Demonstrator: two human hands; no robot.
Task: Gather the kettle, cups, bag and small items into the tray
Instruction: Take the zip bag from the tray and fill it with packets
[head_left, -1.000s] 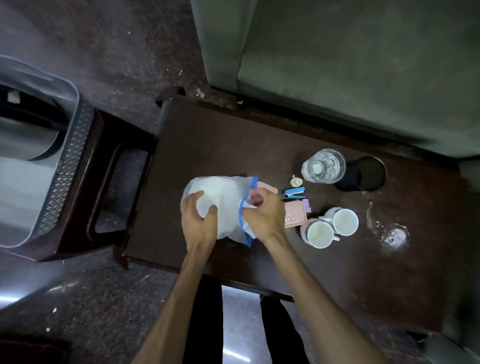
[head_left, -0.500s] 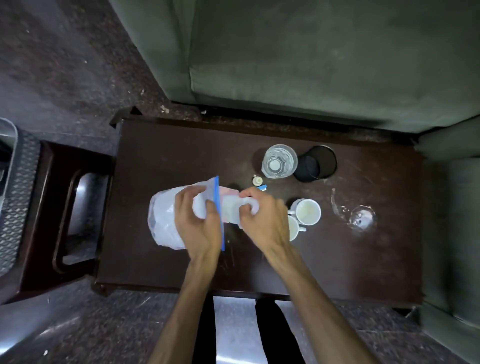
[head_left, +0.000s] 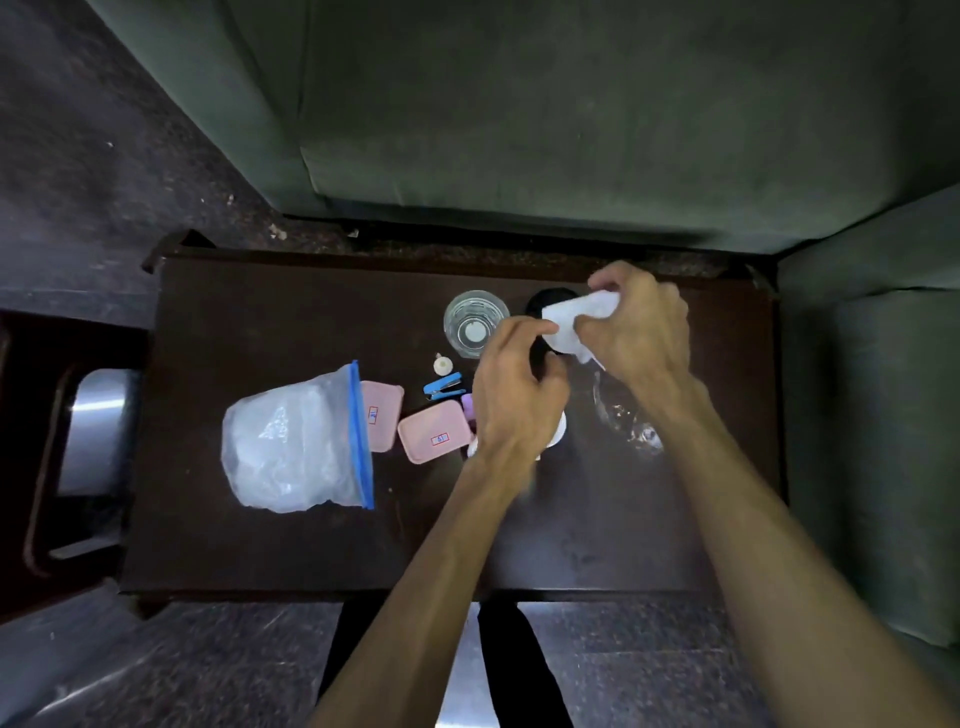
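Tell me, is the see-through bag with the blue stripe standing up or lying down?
Lying down. The bag rests flat on the table, its blue stripe facing the pink boxes; neither hand touches it.

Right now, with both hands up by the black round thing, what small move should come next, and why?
Probably bring the crumpled white piece back to the zip bag and tuck it in. The right hand has a grip on it above the black round object, the left hand touches its edge, and the bag lies alone on the table, blue-edged mouth toward the pink boxes.
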